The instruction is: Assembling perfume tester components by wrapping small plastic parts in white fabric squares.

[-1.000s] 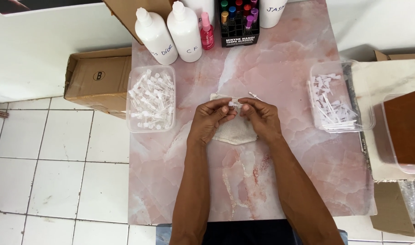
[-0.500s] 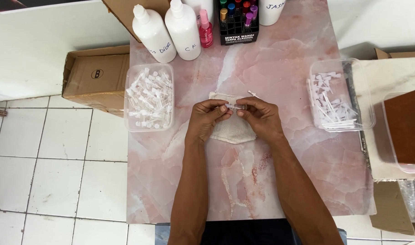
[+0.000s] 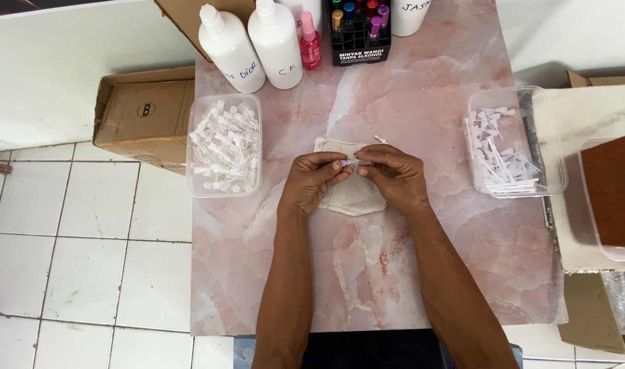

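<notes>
Pinching small clear vial (image 3: 354,164) between left hand (image 3: 314,179) and right hand (image 3: 394,176) fingertips, over cloth (image 3: 350,198); better keeping both grips gentle, aligned.

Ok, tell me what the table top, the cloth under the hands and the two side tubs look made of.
Table top: glossy pink marble-look, veined; possibly laminate. Cloth: coarse off-white woven fabric, matte. Tubs: clear plastic, see-through walls.

Glossy pink marble-look table (image 3: 408,273); rough beige cloth (image 3: 350,198); clear plastic tubs (image 3: 225,193); matt cardboard box (image 3: 145,113).
</notes>
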